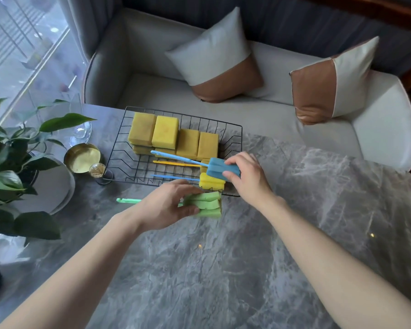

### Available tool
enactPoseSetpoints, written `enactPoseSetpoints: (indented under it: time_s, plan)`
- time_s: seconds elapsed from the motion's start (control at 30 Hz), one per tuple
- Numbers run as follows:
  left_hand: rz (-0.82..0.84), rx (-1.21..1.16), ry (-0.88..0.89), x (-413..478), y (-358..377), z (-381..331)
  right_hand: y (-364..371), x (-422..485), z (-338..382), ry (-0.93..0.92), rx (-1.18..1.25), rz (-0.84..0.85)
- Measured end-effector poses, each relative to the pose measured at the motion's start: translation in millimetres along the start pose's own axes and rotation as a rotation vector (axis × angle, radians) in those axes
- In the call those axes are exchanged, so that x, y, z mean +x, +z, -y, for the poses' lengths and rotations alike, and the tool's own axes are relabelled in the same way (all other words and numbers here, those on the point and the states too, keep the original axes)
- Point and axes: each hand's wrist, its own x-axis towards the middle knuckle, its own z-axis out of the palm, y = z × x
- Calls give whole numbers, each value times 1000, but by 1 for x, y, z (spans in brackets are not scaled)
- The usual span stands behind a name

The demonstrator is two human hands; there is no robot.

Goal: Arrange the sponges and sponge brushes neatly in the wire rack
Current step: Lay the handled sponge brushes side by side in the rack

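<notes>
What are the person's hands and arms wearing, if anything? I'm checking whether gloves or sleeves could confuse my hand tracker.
Nothing is worn. The left hand and right hand are bare, with no gloves, and no rings show on the visible fingers. Both forearms are uncovered down to the frame's bottom edge: no sleeves, watch, bracelets or markings are visible. The fingernails look short and plain, though they are small in this view.

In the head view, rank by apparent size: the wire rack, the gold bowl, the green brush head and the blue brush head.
1. wire rack, clearly largest.
2. gold bowl.
3. green brush head and blue brush head look alike; both are partly hidden by hands, and the green one is nearer the camera, so I leave them unranked.
</notes>
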Motion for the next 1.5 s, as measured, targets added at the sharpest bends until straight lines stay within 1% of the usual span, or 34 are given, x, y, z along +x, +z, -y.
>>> enactPoseSetpoints:
  time_s: [0.23, 0.4, 0.53, 0.73, 0.87, 1.13, 1.27, 1.4, 1.5]
  plan:
    - [-3, 73, -29, 43, 4, 13, 14, 47, -11, -18, -11, 90]
    - [-40, 75, -102, 72, 12, 19, 18, 58, -17, -7, -20, 198]
    - [-8, 88, -140, 86, 21, 23, 19, 64, -25, 22, 4, 262]
    - [-12, 123, -204, 94, 36, 31, 19, 71, -31, 56, 36, 270]
    - [-29, 100, -221, 95, 44, 32, 23, 66, -35, 40, 32, 265]
    - [-75, 5, -118, 93, 53, 40, 19, 59, -42, 26, 49, 256]
    - [-69, 90, -69, 96, 53, 42, 17, 59, -40, 6, 43, 278]
    - [-83, 110, -132, 97, 54, 41, 18, 54, -38, -36, 14, 283]
    - [-81, 69, -183, 96, 55, 43, 18, 48, -43, -58, 7, 270]
